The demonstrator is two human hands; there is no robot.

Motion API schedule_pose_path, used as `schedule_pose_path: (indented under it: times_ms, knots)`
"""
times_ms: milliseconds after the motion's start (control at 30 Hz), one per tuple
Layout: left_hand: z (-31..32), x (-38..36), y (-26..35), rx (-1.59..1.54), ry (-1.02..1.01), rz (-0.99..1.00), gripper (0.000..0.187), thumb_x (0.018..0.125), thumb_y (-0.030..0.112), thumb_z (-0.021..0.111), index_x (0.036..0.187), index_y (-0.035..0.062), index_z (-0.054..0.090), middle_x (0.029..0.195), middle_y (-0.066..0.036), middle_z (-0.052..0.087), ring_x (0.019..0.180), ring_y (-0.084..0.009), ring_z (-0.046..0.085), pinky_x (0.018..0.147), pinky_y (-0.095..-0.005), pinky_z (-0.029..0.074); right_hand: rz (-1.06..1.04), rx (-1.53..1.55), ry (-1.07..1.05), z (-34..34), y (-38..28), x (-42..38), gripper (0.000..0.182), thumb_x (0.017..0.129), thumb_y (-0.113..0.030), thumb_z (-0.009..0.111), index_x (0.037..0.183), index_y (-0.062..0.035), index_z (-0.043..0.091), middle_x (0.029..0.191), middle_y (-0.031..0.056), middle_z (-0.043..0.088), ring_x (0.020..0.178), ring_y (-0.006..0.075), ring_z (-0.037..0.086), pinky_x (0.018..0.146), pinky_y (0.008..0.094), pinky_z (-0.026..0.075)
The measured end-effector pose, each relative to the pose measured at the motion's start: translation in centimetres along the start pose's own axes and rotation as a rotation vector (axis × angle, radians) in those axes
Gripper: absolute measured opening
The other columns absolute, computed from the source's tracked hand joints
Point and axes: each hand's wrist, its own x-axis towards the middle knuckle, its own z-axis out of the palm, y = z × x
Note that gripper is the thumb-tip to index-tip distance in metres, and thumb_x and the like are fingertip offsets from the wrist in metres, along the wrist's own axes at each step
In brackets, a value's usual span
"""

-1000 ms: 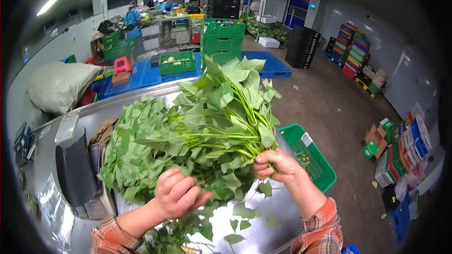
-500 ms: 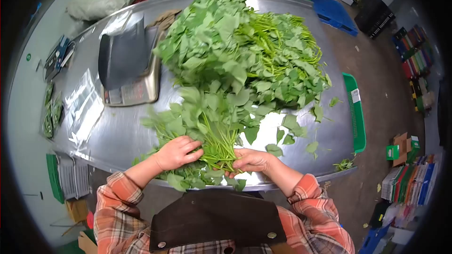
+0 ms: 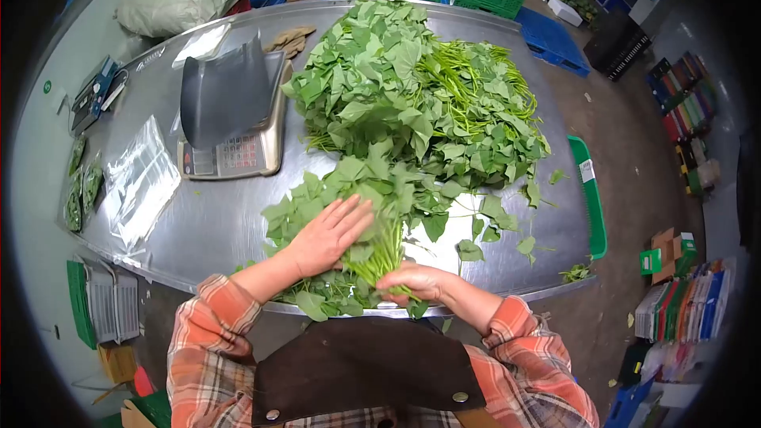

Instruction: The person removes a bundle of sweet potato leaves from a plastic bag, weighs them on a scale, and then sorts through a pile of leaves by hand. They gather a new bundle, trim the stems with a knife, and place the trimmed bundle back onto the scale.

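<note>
A bunch of leafy greens (image 3: 382, 250), looking like sweet potato leaves, lies near the table's front edge with its stems toward me. My right hand (image 3: 416, 281) is closed around the lower stems. My left hand (image 3: 331, 235) rests on the leaves at the bunch's left side, its fingers stretched out and somewhat blurred. Loose leaves (image 3: 317, 297) lie beneath and in front of my hands. Just beyond the bunch rises a large heap of the same greens (image 3: 380, 71), leaves on the left and many stems showing on the right.
A scale (image 3: 242, 154) with a dark curved pan stands left on the metal table (image 3: 555, 230). Clear plastic bags (image 3: 147, 182) and packed greens (image 3: 93, 182) lie further left. Brown gloves (image 3: 292, 40) are behind the scale. A green basket (image 3: 590, 198) sits by the right edge.
My left hand has moved up and right onto the leaves, and its curled fingers have straightened. My right hand keeps its hold on the stems. The view has shifted slightly.
</note>
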Motion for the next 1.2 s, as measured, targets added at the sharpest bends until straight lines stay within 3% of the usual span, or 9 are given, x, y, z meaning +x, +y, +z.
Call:
schedule_pose_path:
  times_ms: [100,300,433,533,667,700,900,1067,1200]
  knots:
    - [-4.9,1.4,1.9,-0.042,-0.278,0.102,0.112,0.052,0.023,0.081,0.142,0.0009,0.018,0.146,-0.021,0.022,0.136,-0.0371,0.021,0.109,-0.0484,0.021,0.043,-0.360,-0.121,2.4,-0.7,-1.7,0.019,0.079,-0.014,0.064,0.095,-0.0045,0.059,0.077,0.0022,0.058,0.064,0.0083,0.053,0.052,0.0218,0.041]
    - [-3.5,-1.3,4.3,-0.518,-0.212,0.095,0.111,0.049,0.023,0.082,0.140,0.0019,0.022,0.138,-0.025,0.031,0.130,-0.0378,0.030,0.107,-0.0460,0.026,-0.073,-0.755,-0.387,5.5,-2.1,-3.5,0.029,0.079,-0.018,0.063,0.099,0.0021,0.059,0.088,0.0057,0.063,0.074,0.0114,0.056,0.065,0.0268,0.046]
    - [-3.9,-1.7,5.7,-0.737,-0.549,-0.309,0.090,0.061,0.018,0.076,0.137,0.0030,0.029,0.124,-0.020,0.050,0.111,-0.0316,0.052,0.097,-0.0397,0.040,0.232,-0.632,-0.219,4.3,-3.3,-3.4,0.036,0.086,-0.030,0.057,0.104,0.0010,0.059,0.083,0.0092,0.064,0.067,0.0138,0.060,0.057,0.0246,0.046]
    - [-2.2,-2.7,2.5,-1.342,-0.235,-0.597,0.073,0.068,0.013,0.071,0.132,0.0027,0.038,0.113,-0.014,0.058,0.100,-0.0242,0.059,0.089,-0.0336,0.046,-0.258,0.180,-0.094,-1.4,-2.9,-3.0,0.042,0.095,-0.037,0.043,0.102,0.0032,0.054,0.089,0.0199,0.065,0.067,0.0200,0.064,0.053,0.0278,0.048]
    - [-4.2,-4.8,-2.3,-2.049,-0.434,-0.894,0.054,0.076,0.008,0.064,0.127,0.0030,0.047,0.121,-0.014,0.055,0.106,-0.0188,0.057,0.093,-0.0299,0.043,-0.378,-1.457,0.795,-4.2,-0.6,1.3,0.032,0.081,-0.030,0.063,0.099,-0.0039,0.054,0.093,0.0166,0.059,0.088,0.0287,0.058,0.073,0.0412,0.048]
    - [-3.2,-5.8,-2.1,-2.133,-0.425,-0.887,0.054,0.076,0.008,0.064,0.127,0.0029,0.047,0.121,-0.014,0.055,0.106,-0.0188,0.057,0.093,-0.0299,0.044,-0.416,-1.538,0.838,-4.5,0.8,2.8,0.033,0.074,-0.025,0.067,0.096,-0.0047,0.054,0.089,0.0161,0.055,0.089,0.0322,0.055,0.075,0.0427,0.046]
    - [0.6,-8.2,2.4,-2.481,-0.014,-0.378,0.054,0.076,0.010,0.064,0.127,0.0025,0.048,0.121,-0.014,0.056,0.106,-0.0189,0.057,0.092,-0.0300,0.044,-0.145,-1.002,0.679,-4.6,-0.1,0.8,0.043,0.071,-0.026,0.065,0.103,-0.0001,0.057,0.091,0.0174,0.063,0.081,0.0261,0.062,0.073,0.0343,0.049]
    - [1.0,-10.4,3.8,-2.520,0.169,-0.290,0.054,0.076,0.011,0.065,0.127,0.0022,0.048,0.120,-0.014,0.056,0.106,-0.0190,0.057,0.091,-0.0300,0.045,-0.238,-0.261,0.611,-0.7,-1.4,-5.0,0.033,0.087,-0.025,0.057,0.110,-0.0026,0.052,0.079,0.0106,0.059,0.060,0.0158,0.056,0.057,0.0274,0.045]
    - [1.3,-11.1,4.8,-2.518,0.245,-0.254,0.054,0.076,0.011,0.065,0.126,0.0019,0.048,0.120,-0.014,0.056,0.105,-0.0191,0.057,0.091,-0.0300,0.045,-0.428,-0.106,0.429,-1.3,0.4,-4.4,0.026,0.090,-0.021,0.055,0.111,-0.0048,0.051,0.069,0.0028,0.054,0.049,0.0091,0.047,0.045,0.0219,0.037]
